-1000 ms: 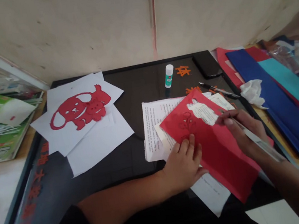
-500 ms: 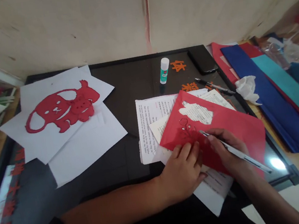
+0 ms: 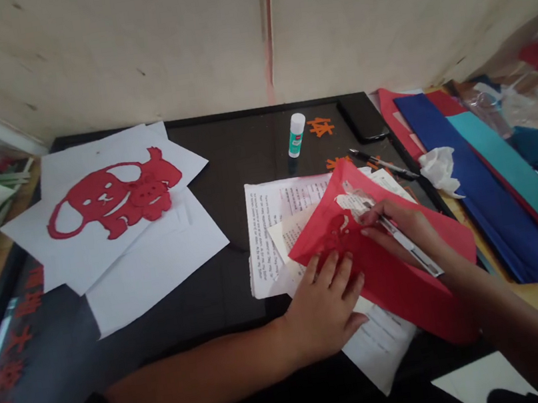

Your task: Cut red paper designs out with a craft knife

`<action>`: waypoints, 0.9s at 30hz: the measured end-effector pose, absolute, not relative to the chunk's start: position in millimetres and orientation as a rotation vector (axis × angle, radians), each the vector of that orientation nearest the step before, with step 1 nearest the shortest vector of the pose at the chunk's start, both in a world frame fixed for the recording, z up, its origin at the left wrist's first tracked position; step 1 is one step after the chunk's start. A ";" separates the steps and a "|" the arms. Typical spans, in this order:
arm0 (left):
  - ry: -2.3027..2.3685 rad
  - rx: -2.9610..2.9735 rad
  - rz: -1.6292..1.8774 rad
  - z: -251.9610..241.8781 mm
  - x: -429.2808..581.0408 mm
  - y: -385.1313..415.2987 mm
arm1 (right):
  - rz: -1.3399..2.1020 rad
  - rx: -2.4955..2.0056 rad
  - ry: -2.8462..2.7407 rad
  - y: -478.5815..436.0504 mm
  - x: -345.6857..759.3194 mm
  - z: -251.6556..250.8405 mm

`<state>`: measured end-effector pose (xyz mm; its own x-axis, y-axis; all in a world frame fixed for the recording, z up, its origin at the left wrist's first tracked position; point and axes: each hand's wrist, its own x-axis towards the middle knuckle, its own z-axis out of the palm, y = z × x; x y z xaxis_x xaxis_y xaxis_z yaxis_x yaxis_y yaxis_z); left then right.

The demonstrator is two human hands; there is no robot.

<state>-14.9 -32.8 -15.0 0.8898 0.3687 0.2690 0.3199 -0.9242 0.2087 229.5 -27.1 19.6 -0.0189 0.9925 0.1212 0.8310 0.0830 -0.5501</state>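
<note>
a lane of black desktop (image 3: pixel 235 146) runs between white sheets (image 3: pixel 158 272) and printed pages (image 3: pixel 275 241); red paper (image 3: pixel 405 302) bars the way right, glue stick (image 3: pixel 296 135) and phone (image 3: pixel 362 119) crowd the far edge.

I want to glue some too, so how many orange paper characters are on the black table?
2 show: one orange cut-paper character lies beside the white glue stick, and another pokes out from under the red paper sheet. More may be hidden beneath that sheet.

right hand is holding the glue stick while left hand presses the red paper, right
No: the head view shows the right hand holding a craft knife; the glue stick stands on the desk. The left hand does press the red paper.
</note>
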 end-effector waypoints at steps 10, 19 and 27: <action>0.556 2.826 0.449 -17.7 -15.4 -33.7 | 0.755 -1.639 -1.850 -15.2 226.2 38.0; 0.564 2.855 0.450 -16.4 -15.8 -34.6 | 0.678 -1.680 -1.957 -10.3 223.6 33.7; 0.571 2.864 0.456 -18.5 -15.6 -35.5 | 0.793 -1.641 -1.781 -12.2 226.4 20.8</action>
<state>-15.6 -35.5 -18.5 0.8789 0.3995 0.2605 0.3426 -0.9088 0.2380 226.4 -12.2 20.8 -0.0707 0.9972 0.0246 0.6494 0.0647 -0.7577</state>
